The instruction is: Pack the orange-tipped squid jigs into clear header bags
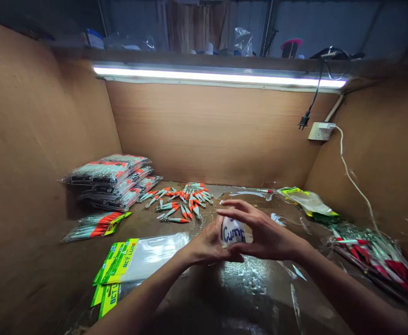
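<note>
Both hands meet above the middle of the table around a white rounded object (232,231) with blue handwriting on its side. My left hand (207,243) grips it from the left, and my right hand (261,229) curls over its top and right side. The fingers cover much of it, so its exact kind cannot be made out. Behind the hands lies a loose pile of orange and pale squid lures (190,197) with hooked ends. To the left, clear BCT LURE bags (157,253) with green and yellow headers lie fanned in a stack.
Packed lure bags (101,172) are piled at the back left, with one filled bag (97,225) in front. On the right are yellow-green packaging (310,204) and red-and-white lures (364,251) in plastic. A black plug (304,122) dangles near a wall socket (320,131).
</note>
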`<state>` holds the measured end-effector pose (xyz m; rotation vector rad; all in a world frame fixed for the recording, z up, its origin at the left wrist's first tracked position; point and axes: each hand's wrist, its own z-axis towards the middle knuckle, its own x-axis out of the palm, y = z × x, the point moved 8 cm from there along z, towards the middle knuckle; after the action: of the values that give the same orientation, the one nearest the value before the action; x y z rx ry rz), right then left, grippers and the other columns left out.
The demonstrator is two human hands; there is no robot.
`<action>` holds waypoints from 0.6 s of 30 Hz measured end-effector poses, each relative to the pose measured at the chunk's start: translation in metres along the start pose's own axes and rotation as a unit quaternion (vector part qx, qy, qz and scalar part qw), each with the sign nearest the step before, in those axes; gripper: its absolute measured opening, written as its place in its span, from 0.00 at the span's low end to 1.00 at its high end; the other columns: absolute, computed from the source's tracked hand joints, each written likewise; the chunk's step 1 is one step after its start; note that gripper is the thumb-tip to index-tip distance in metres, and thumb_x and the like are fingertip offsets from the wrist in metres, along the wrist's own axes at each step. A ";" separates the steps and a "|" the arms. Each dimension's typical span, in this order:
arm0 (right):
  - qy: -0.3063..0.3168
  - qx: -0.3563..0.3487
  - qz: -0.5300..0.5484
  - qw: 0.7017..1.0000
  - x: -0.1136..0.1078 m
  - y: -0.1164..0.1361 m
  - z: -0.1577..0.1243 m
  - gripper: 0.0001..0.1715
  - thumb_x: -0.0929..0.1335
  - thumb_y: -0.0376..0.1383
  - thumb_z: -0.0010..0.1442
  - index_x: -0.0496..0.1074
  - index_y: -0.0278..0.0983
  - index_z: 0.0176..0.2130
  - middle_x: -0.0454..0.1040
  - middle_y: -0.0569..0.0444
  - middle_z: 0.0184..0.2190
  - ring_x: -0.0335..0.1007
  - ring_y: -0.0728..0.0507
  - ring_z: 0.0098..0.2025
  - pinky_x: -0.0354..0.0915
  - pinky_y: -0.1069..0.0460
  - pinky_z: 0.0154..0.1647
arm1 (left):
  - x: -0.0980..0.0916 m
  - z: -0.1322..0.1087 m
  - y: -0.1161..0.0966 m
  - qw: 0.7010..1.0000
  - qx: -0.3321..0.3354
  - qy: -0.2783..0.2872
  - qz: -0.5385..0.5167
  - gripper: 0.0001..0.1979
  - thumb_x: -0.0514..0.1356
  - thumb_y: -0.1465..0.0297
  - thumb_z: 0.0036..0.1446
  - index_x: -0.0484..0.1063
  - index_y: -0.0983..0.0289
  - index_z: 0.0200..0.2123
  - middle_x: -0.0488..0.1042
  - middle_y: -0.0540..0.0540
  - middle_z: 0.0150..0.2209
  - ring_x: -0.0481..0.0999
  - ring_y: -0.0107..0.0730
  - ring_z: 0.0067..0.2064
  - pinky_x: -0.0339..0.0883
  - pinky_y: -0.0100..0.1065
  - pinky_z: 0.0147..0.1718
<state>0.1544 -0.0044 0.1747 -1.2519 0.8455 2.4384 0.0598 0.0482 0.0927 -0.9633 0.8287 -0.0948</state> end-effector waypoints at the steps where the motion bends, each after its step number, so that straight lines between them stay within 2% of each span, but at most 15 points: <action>1: -0.021 -0.014 0.000 1.000 -0.009 0.008 0.009 0.43 0.74 0.41 0.57 0.57 0.50 0.66 0.56 0.50 0.66 0.53 0.34 0.67 0.56 0.35 0.64 | -0.005 0.004 -0.007 1.000 0.010 -0.021 -0.018 0.46 0.73 0.58 0.40 0.58 0.62 0.60 0.72 0.57 0.47 0.72 0.44 0.45 0.69 0.42 0.44; 5: -0.113 -0.039 0.006 0.993 -0.039 0.031 0.031 0.48 0.72 0.48 0.59 0.47 0.51 0.69 0.50 0.52 0.69 0.46 0.33 0.70 0.51 0.33 0.67 | -0.023 0.013 -0.015 0.990 0.008 -0.063 -0.124 0.39 0.67 0.55 0.49 0.57 0.63 0.60 0.72 0.55 0.42 0.72 0.38 0.38 0.70 0.38 0.37; 8: -0.176 -0.025 0.038 0.983 -0.053 0.024 0.031 0.46 0.70 0.48 0.62 0.44 0.49 0.70 0.50 0.50 0.70 0.50 0.34 0.68 0.52 0.33 0.66 | -0.042 0.013 -0.011 0.985 0.006 -0.107 -0.136 0.37 0.61 0.48 0.53 0.59 0.63 0.59 0.72 0.56 0.41 0.72 0.40 0.40 0.69 0.40 0.39; 11: -0.179 -0.002 0.059 0.982 -0.050 0.004 0.029 0.41 0.68 0.47 0.64 0.48 0.47 0.69 0.56 0.47 0.67 0.58 0.34 0.64 0.59 0.33 0.62 | -0.051 0.007 -0.004 0.990 -0.014 -0.117 -0.078 0.40 0.60 0.42 0.50 0.63 0.63 0.57 0.72 0.58 0.44 0.71 0.46 0.45 0.67 0.42 0.43; 14: -0.165 0.019 0.059 0.984 -0.043 -0.012 0.029 0.39 0.68 0.47 0.65 0.51 0.46 0.68 0.59 0.46 0.65 0.62 0.35 0.61 0.63 0.35 0.59 | -0.054 0.000 0.000 0.991 -0.021 -0.114 -0.062 0.44 0.61 0.39 0.45 0.63 0.62 0.57 0.71 0.59 0.47 0.69 0.49 0.49 0.65 0.45 0.47; 18: -0.189 0.017 0.042 0.981 -0.050 -0.013 0.026 0.36 0.67 0.47 0.65 0.52 0.46 0.67 0.62 0.47 0.64 0.64 0.36 0.59 0.65 0.37 0.57 | -0.062 -0.007 -0.001 0.989 -0.013 -0.129 -0.069 0.45 0.61 0.38 0.44 0.64 0.62 0.57 0.72 0.58 0.43 0.68 0.50 0.49 0.63 0.47 0.50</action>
<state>0.1731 0.0227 0.2224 -0.7155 0.8366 2.5940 0.0128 0.0689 0.1274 -1.0329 0.5263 -0.0771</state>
